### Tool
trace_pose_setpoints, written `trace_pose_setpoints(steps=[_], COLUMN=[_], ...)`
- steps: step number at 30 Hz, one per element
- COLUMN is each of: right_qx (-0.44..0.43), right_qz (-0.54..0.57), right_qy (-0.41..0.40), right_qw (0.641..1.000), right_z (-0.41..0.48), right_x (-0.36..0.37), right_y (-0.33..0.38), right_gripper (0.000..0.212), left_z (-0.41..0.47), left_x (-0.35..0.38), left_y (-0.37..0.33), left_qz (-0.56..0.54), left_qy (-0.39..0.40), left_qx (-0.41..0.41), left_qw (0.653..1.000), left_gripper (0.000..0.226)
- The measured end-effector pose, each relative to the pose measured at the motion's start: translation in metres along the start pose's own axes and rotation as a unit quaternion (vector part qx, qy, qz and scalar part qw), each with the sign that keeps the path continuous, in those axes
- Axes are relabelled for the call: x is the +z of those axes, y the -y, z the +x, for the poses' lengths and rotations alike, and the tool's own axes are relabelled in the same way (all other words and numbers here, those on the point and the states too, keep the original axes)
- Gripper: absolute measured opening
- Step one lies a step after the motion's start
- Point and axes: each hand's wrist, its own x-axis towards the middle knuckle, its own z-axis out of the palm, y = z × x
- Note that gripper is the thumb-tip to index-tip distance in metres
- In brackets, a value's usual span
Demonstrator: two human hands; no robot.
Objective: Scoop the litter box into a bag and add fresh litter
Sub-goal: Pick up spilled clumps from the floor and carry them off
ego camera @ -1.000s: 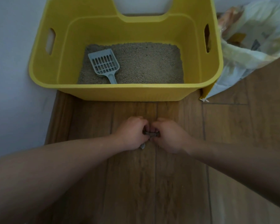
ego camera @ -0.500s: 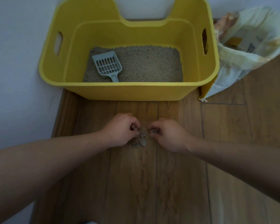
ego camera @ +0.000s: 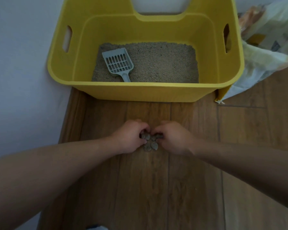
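Pinching grey clumps (ego camera: 150,144) on the floor (ego camera: 140,188), left hand (ego camera: 129,136) and right hand (ego camera: 175,138) both curled onto the pile. Litter box (ego camera: 145,92) just beyond, scoop (ego camera: 118,63) lying on its litter (ego camera: 165,63); bag (ego camera: 264,47) against its right side.

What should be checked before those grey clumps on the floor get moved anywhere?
1. Clumps gathered in one pile on the floor: ok.
2. Left hand and right hand both pinching at the pile: ok.
3. Scoop free, lying on the litter inside the litter box: ok.
4. Printed bag beside the box open to receive them: cannot tell.
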Motion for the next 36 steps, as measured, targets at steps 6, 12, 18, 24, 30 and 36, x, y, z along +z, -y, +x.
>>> trace_pose_setpoints(steps=[6,12,18,24,30,36], right_qx=[-0.014,-0.025,0.008,0.022,0.037,0.047], right_qz=[-0.024,-0.011,0.010,0.017,0.020,0.022], right_qy=[-0.007,-0.029,-0.045,-0.054,-0.053,-0.052], right_qw=[1.000,0.999,0.999,0.998,0.998,0.997], right_z=[0.004,-0.002,-0.013,-0.028,-0.039,-0.037], right_x=[0.003,0.001,-0.006,-0.012,-0.014,-0.013], right_y=[-0.004,-0.006,-0.009,-0.011,-0.015,-0.017], right_gripper=[0.028,0.024,0.020,0.013,0.015,0.016], left_z=[0.003,-0.001,-0.007,-0.013,-0.009,-0.006], left_x=[0.003,0.000,-0.002,0.001,0.010,0.012], left_y=[0.003,0.000,-0.011,-0.023,-0.034,-0.031], left_qz=[-0.017,-0.029,-0.057,-0.051,0.021,0.041], left_qy=[-0.006,-0.026,-0.033,-0.003,0.040,0.068], left_qx=[0.011,0.016,0.003,0.017,0.061,0.083], left_qw=[1.000,0.999,0.998,0.999,0.997,0.993], left_gripper=[0.024,0.019,0.018,0.019,0.019,0.022])
